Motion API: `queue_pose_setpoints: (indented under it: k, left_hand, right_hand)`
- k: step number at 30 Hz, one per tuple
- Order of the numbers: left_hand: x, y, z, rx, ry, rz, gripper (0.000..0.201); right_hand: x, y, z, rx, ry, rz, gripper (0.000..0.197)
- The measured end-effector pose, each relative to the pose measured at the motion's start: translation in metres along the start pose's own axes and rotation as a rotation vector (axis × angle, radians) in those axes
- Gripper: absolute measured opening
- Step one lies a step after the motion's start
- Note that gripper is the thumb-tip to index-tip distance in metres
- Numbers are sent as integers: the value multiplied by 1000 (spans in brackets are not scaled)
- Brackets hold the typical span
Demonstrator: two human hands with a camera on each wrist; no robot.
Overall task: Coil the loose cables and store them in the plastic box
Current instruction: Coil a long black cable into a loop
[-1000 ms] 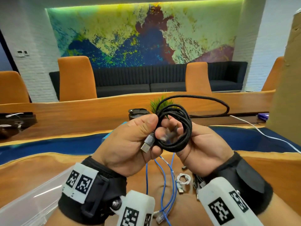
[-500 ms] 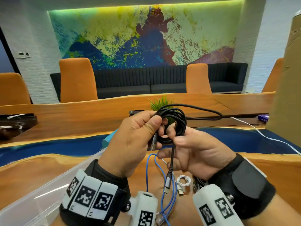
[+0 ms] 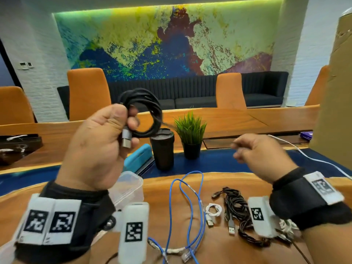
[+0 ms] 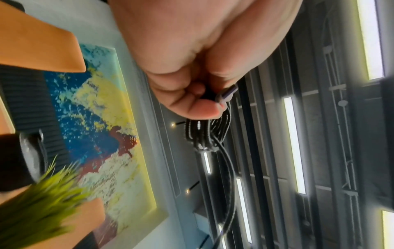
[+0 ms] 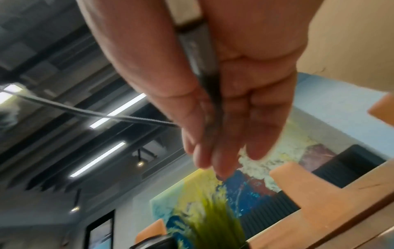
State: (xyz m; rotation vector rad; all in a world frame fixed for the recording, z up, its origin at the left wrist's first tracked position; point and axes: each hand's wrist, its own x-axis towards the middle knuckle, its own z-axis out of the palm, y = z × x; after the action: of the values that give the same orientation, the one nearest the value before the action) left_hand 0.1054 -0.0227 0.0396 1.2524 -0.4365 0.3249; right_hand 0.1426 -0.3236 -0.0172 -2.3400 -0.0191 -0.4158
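My left hand [image 3: 126,119] is raised and grips a coiled black braided cable [image 3: 144,113] with its silver USB plug [image 3: 126,139] sticking out below the thumb. The left wrist view shows the coil [image 4: 206,133] hanging from the curled fingers. My right hand [image 3: 238,149] is off to the right and pinches the same cable's free end; the strand [image 5: 106,116] runs taut from it toward the coil. The clear plastic box [image 3: 131,185] stands on the table under my left wrist. A blue cable [image 3: 190,206], a small white cable [image 3: 214,209] and black cables [image 3: 236,204] lie loose on the table.
A black tumbler [image 3: 162,149], a potted green plant [image 3: 190,130] and a teal case [image 3: 139,157] stand behind the cables. A long white cable [image 3: 304,155] runs along the right. A tall cardboard box [image 3: 335,92] rises at the right edge.
The hands have come apart. My left hand lifted the coil up and to the left, and my right hand drew the free end out to the right.
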Motion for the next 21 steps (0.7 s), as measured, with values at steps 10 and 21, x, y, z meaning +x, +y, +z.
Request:
queue_pose_setpoints:
  k: [10, 21]
  left_hand:
    - [-11, -12, 29, 56, -59, -27, 25]
    - [-16, -8, 32, 87, -88, 100, 30]
  right_hand:
    - [-43, -60, 8, 1004, -795, -295, 90]
    - [-81, -108, 33, 863, -730, -84, 62]
